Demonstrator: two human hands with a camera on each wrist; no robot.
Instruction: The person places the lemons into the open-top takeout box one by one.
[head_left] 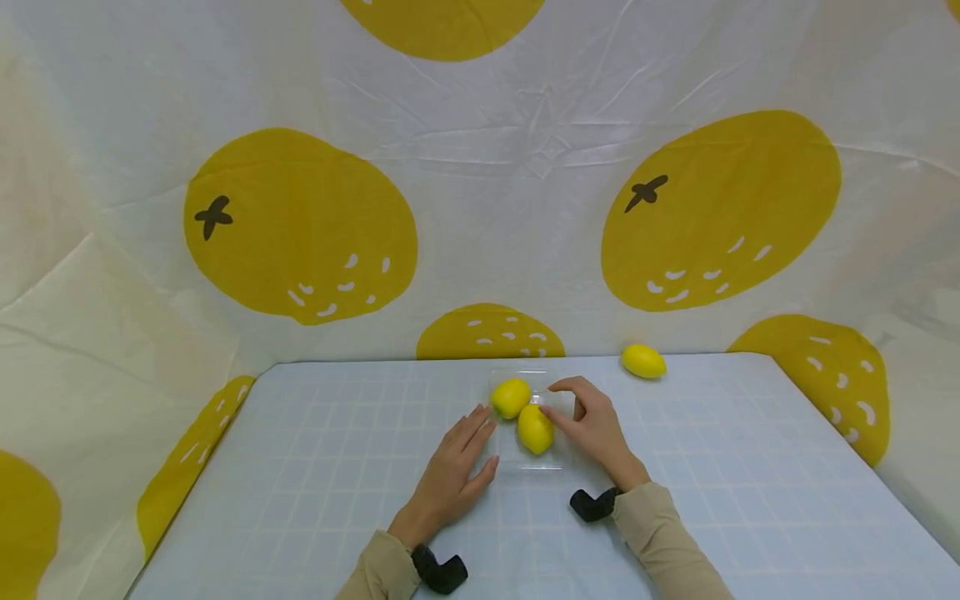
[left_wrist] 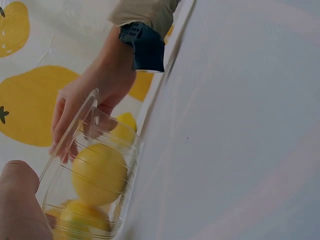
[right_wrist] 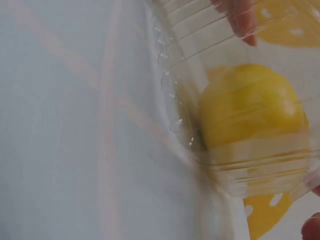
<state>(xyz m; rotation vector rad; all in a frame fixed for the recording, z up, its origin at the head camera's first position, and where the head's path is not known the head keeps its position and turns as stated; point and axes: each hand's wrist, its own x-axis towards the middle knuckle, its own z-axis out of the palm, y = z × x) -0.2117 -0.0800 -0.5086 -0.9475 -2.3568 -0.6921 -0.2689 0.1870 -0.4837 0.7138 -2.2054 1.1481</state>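
Two yellow lemons [head_left: 512, 398] lie one in front of the other in a clear plastic container [head_left: 529, 467] on the table. The nearer lemon [head_left: 536, 430] sits close to the thumb of my right hand [head_left: 596, 423]. That hand is over the container's right side, thumb and index finger parted, with nothing seen between them. My left hand [head_left: 453, 467] is at the left wall, its fingers extended and the fingertips at the container's edge. Through the clear wall in the left wrist view, a lemon [left_wrist: 100, 174] shows; whether the right fingertips touch the container is unclear.
Another lemon [head_left: 643, 361] rests at the table's back edge, right of the container. A pale checked cloth covers the table [head_left: 322, 467]. Behind it hangs a white curtain [head_left: 510, 208] printed with large yellow fruit shapes.
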